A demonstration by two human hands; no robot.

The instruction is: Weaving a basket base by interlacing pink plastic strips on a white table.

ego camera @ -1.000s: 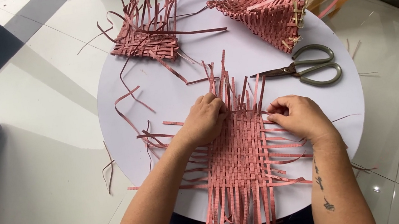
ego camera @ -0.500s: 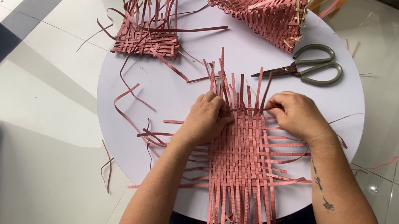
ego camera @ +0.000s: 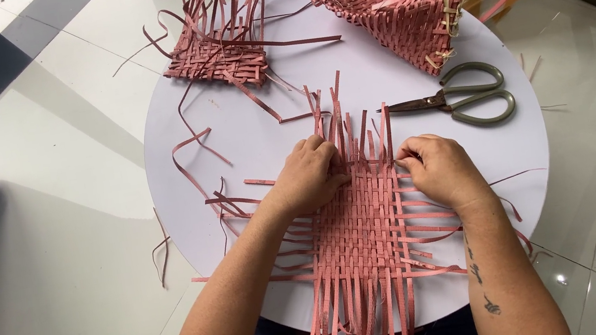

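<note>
While the woven pink mat (ego camera: 363, 249) is laid lengthwise toward the lower middle of the frame, its upper edge is pressed flat by the left hand (ego camera: 308, 178) — fingers spread, nothing gripped — and a cross strip (ego camera: 398, 159) is pinched there by the right hand (ego camera: 437, 168), equally near.

- My left hand (ego camera: 309, 180) and right hand (ego camera: 437, 168) were bare, no gloves or rings showing.
- Right forearm had small dark tattoos.
- Dark sleeve edge showed at my left upper arm.
</note>
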